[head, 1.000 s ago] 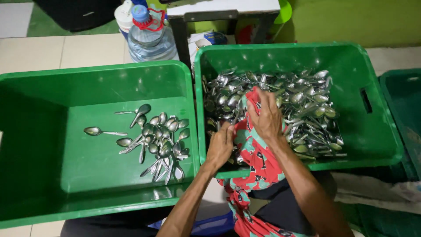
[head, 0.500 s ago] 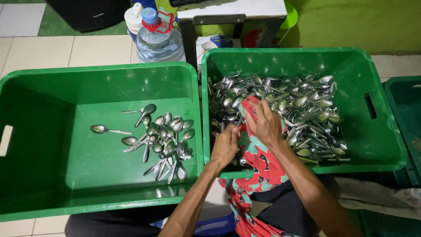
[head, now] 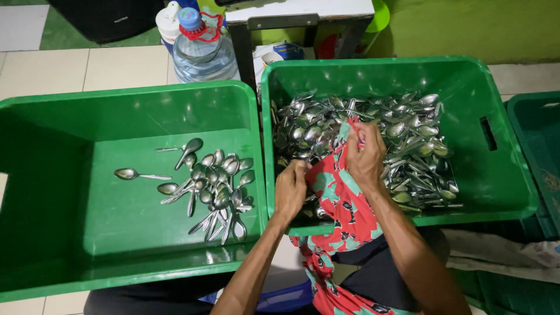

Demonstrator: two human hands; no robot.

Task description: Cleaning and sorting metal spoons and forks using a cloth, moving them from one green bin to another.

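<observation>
A: Left side first?
B: Left bin (head: 70, 175), green, with a small pile of spoons (head: 213, 186) on its floor; one lone spoon (head: 133, 174) lies apart, further left.

A: Left hand?
B: Left hand (head: 290, 189) comes up from the bottom edge, forearm angled up-right, wrist over the near wall of the right bin (head: 501, 175). Fingers curled shut, pinching the cloth (head: 338, 198) (red, teal-and-black print). Can't tell if there's a spoon inside the fold.

A: Right hand?
B: Right hand (head: 364, 154) is higher, over the spoon heap (head: 402, 140), fingers bunched closed on the cloth's upper end. Cloth is stretched between both hands and trails down over the bin's near rim onto the lap.

A: Anything in the way?
B: Hands and cloth hide the heap's front-left part. Behind the bins: a water bottle (head: 201, 49), blue cap, on the tiled floor, beside a dark table leg (head: 242, 49). Another bin (head: 539, 151) clips the right edge.
</observation>
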